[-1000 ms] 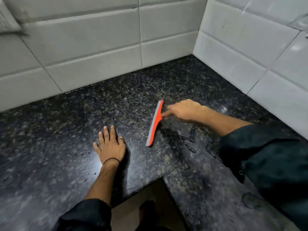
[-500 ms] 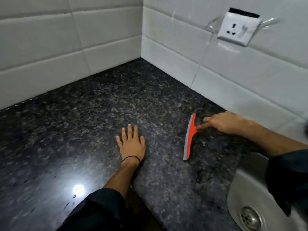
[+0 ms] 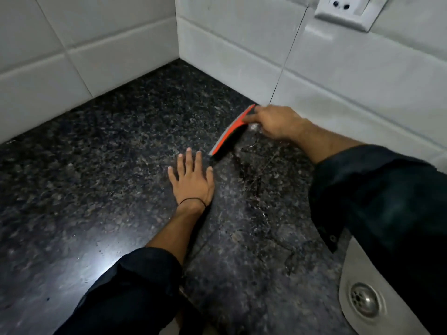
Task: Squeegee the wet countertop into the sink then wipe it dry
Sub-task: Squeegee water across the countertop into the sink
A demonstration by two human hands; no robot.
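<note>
Squeegee: orange body, grey rubber blade, long and narrow, set slantwise on the tabletop, blade edge down. Its far tip is seen close to the foot of the tiled wall; its near tip lies just beyond the fingertips of the left hand. Open speckled stone is seen on the side of the squeegee away from the wall; toward the sink, wet streaks are noted on the stone.

Right hand: closed around the squeegee's handle, which is hidden under the fingers. Left hand: pressed flat on the tabletop beside the squeegee, fingers spread, nothing held; thin black band at the wrist.

Tabletop: dark polished granite, a light glare noted. Sink: pale steel, round drain. White socket plate on the wall above the squeegee.
</note>
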